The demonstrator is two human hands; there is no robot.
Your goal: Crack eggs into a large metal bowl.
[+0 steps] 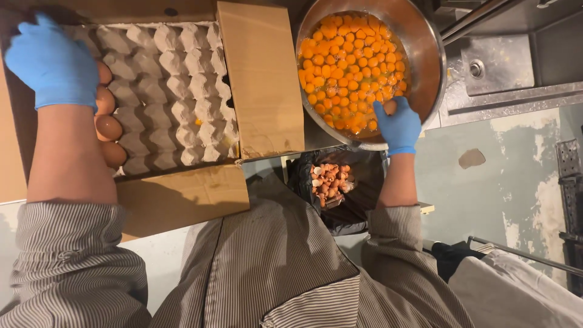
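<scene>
**Gloved hands between egg tray and yolk bowl**

The right hand [398, 124], in a smooth blue glove, pinches a brown egg [390, 107] over the near rim of a round, shiny steel bowl [425, 54] crowded with glossy orange yolks [352, 67]. The left hand [51, 61] rests, fingers together and curled, on brown eggs [108, 115] at the edge of a bumpy grey pulp tray [170, 91] inside a cardboard box [261, 79]. Below the bowl, a black bag [358, 206] of broken shells [329, 179] fills the gap.
</scene>
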